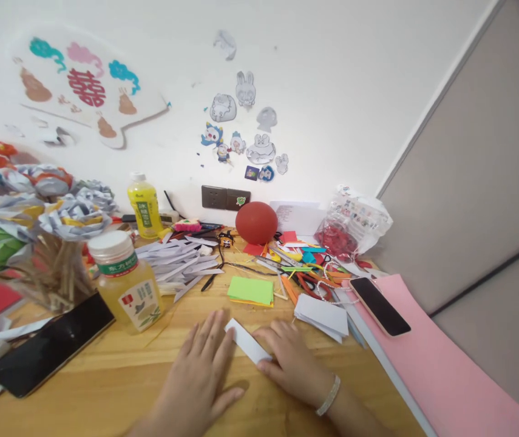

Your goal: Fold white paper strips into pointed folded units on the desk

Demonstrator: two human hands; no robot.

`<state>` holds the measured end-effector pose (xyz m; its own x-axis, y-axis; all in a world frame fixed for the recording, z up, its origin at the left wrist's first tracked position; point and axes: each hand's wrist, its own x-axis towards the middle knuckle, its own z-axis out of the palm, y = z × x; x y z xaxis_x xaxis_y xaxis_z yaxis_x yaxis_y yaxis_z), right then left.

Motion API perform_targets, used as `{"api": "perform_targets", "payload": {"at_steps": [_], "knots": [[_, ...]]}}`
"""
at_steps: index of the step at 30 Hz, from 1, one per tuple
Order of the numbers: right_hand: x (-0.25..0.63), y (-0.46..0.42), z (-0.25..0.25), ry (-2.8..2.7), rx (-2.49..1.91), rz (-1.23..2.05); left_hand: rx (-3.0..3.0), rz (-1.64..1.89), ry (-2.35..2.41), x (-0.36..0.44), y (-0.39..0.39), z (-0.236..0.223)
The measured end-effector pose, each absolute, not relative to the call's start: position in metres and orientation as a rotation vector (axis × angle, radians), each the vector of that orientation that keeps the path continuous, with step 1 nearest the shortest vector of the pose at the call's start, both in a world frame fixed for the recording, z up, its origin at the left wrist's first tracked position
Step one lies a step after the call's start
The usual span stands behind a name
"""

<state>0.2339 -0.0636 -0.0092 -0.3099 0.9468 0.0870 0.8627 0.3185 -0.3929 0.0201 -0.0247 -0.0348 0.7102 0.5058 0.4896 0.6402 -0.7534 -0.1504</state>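
White narrow paper strip (247,342): on pale wooden counter (127,388), between the hands.
Left hand (198,370): spread flat, index touching far end.
Right hand (293,364): thumb at near end; cannot tell if pinching.
Strip handling: apparently flattening; calls for even pressure.

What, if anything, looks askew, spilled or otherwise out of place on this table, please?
The coloured paper scraps look untidy, heaped at all angles near the red round object, whereas the green-topped stack is fairly neat. No spill is visible.
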Motion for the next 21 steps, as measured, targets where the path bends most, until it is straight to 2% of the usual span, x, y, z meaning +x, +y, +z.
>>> {"api": "perform_targets", "payload": {"at_steps": [5, 13, 21], "knots": [[0.226, -0.064, -0.020, -2.209, -1.570, 0.360, -2.730, -0.540, -0.531, 0.028, -0.021, -0.031], [0.233, -0.059, -0.018, -2.010, -1.462, 0.561, -3.091, -0.801, -0.633, 0.030, -0.020, -0.037], [0.237, -0.056, -0.019, -2.007, -1.404, 0.591, -3.245, -0.803, -0.752, 0.028, -0.024, -0.039]]}}
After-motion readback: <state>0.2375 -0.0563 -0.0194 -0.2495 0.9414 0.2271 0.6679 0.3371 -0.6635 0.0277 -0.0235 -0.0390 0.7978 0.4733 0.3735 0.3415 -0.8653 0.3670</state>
